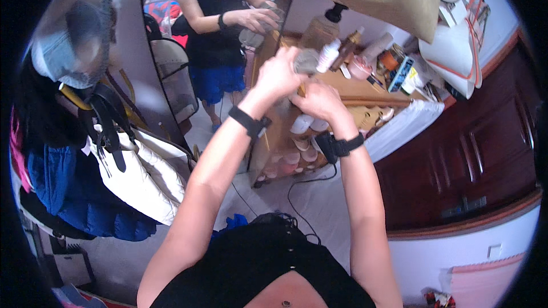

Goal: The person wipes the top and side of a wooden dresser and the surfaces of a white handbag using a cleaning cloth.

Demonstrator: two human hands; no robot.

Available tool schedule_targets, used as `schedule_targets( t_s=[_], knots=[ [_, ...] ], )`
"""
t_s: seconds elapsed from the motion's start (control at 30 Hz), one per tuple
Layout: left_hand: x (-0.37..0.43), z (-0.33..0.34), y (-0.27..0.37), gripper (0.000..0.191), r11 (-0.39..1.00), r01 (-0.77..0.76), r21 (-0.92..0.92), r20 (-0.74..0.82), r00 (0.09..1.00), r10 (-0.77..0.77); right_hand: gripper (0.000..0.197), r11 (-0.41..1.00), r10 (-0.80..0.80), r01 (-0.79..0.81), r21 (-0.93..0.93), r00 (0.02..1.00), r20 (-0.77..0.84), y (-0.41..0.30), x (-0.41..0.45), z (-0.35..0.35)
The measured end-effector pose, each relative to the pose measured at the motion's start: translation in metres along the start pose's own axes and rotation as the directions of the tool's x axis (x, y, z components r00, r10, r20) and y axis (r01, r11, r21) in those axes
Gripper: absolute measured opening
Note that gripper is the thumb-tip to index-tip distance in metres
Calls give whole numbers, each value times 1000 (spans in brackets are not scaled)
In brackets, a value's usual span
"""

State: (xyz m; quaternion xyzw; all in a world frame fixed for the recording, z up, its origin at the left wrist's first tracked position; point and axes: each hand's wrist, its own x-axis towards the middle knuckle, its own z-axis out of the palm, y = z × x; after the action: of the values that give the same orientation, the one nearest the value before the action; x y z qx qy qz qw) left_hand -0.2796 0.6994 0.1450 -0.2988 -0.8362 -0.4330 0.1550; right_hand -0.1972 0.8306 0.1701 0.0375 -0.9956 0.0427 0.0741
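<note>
My left hand (280, 72) has its fingers curled around a crumpled grey-brown cloth item (306, 60), which bulges out beside the knuckles. Close against it, my right hand (322, 99) is curled with the thumb toward the left hand; whether it also grips the cloth is hidden. Both hands are above the near end of a wooden dressing table (355, 83). A black strap (248, 120) circles my left wrist and another black strap (347, 144) my right. Just past the cloth, a small white bottle (329, 55) stands on the tabletop.
A tall mirror (165, 62) at the left reflects me. Behind the bottle stand a pump bottle (321, 30) and a pink jar (359, 67). Shoes (302, 123) fill shelves below. A white puffer jacket (132, 179) hangs left, a dark door (454, 158) is right, and a cable (295, 184) crosses the floor.
</note>
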Motion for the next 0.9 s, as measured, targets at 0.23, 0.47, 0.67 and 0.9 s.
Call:
schedule_targets(
  t_s=[0.23,0.47,0.67,0.9],
  knots=[
    [-10,-8,17,48,996,71,-59,26,997,-70,62,1000,10,-10,-3,998,58,1,-10,-9],
    [21,-9,1,55,994,106,-1,25,994,-106,82,1000,-24,25,-14,995,94,-2,-11,-16],
    [40,-10,-10,59,990,137,20,28,990,-137,103,994,-101,102,-29,994,40,15,-6,-6],
    [35,4,-23,60,981,134,-139,-61,988,-143,107,996,-92,93,-16,995,40,13,-5,-7]
  ],
)
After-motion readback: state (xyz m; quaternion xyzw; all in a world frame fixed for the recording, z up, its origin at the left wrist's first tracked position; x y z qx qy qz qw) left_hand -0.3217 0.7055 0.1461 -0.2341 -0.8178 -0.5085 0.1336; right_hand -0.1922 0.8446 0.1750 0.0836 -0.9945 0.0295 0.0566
